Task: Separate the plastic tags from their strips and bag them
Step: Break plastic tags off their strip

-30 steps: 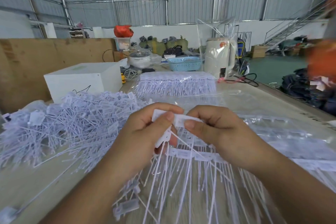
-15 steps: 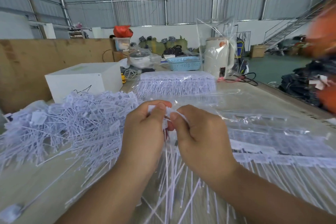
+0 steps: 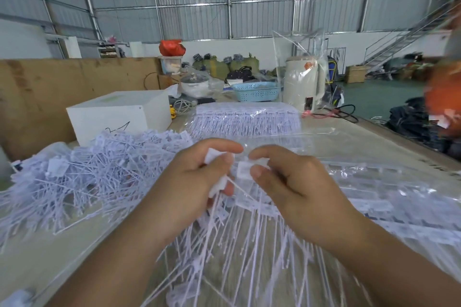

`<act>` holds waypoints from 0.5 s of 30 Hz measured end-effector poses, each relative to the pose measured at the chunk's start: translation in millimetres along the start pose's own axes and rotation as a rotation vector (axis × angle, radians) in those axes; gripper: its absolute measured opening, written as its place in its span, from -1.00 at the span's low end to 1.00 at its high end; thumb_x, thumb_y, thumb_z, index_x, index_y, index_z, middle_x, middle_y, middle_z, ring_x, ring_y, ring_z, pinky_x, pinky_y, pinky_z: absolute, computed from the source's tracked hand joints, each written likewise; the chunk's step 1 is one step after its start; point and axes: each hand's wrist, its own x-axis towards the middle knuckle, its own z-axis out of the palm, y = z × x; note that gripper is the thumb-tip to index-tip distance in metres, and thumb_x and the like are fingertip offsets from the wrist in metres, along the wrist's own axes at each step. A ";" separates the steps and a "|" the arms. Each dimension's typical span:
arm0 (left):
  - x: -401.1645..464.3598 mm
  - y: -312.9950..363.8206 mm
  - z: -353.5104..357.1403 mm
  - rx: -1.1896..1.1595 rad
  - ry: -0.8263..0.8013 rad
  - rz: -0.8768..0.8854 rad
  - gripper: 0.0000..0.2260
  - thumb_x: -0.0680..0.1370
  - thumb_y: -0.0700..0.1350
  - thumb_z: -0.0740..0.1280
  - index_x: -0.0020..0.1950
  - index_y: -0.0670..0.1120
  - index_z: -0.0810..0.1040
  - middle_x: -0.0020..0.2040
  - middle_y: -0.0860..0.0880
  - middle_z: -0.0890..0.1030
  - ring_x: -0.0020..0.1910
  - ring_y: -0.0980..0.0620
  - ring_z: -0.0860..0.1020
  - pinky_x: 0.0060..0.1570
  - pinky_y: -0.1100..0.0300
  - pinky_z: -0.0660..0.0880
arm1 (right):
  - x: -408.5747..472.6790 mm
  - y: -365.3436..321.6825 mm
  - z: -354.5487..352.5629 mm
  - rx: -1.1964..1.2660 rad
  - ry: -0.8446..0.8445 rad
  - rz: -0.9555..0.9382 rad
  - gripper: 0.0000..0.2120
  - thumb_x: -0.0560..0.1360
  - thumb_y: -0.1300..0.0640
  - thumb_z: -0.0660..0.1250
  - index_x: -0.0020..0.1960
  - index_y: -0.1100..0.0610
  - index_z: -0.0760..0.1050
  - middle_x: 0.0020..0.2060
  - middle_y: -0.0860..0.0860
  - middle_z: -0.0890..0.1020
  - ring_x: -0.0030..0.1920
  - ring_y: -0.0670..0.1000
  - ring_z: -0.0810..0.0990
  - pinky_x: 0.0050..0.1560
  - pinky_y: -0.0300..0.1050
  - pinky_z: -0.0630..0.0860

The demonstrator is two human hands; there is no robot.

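Head view: both hands working one strip of tags, mid-separation, above the surface (image 3: 62, 252).

Left hand (image 3: 189, 182): fingers curled, thumb and forefinger pinching a white tag (image 3: 212, 156), with more tag heads bunched in the palm. Right hand (image 3: 294, 182): thumb and forefinger pinching the neighbouring tag (image 3: 242, 169), just beside the left's, a small gap between the two. Strip (image 3: 249, 232): tag heads run left to right between the hands; long tails hang down toward the person. Judged next move: a pull apart sideways, along the line of heads; both hands equally near the joint. Loose pile (image 3: 87, 177): separated tags, left of the hands, on the surface. Bag (image 3: 374, 182): clear, flat, right of the hands. Packed bag (image 3: 247, 119): behind, farther back.
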 end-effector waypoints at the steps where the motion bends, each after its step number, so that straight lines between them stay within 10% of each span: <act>1: -1.0 1.0 2.6 -0.012 -0.032 0.013 -0.79 0.60 -0.05 0.27 -0.07 0.24 0.64 -0.44 0.01 0.60 -0.49 0.16 0.53 -0.56 0.36 0.33 | -0.4 3.4 -0.5 0.048 -0.025 0.000 -0.76 0.57 -0.09 0.17 0.17 -0.04 0.44 -0.50 -0.15 0.44 -0.49 -0.10 0.42 -0.43 -0.24 0.26; 15: -0.9 -14.6 19.2 0.015 -0.012 -0.019 -0.86 0.55 0.00 0.35 -0.02 0.28 0.59 -0.40 0.03 0.61 -0.44 0.14 0.51 -0.50 0.36 0.38 | -1.9 20.3 14.4 0.027 0.098 -0.029 -0.78 0.59 -0.07 0.20 0.20 -0.05 0.32 -0.53 -0.09 0.36 -0.51 -0.07 0.38 -0.47 -0.31 0.23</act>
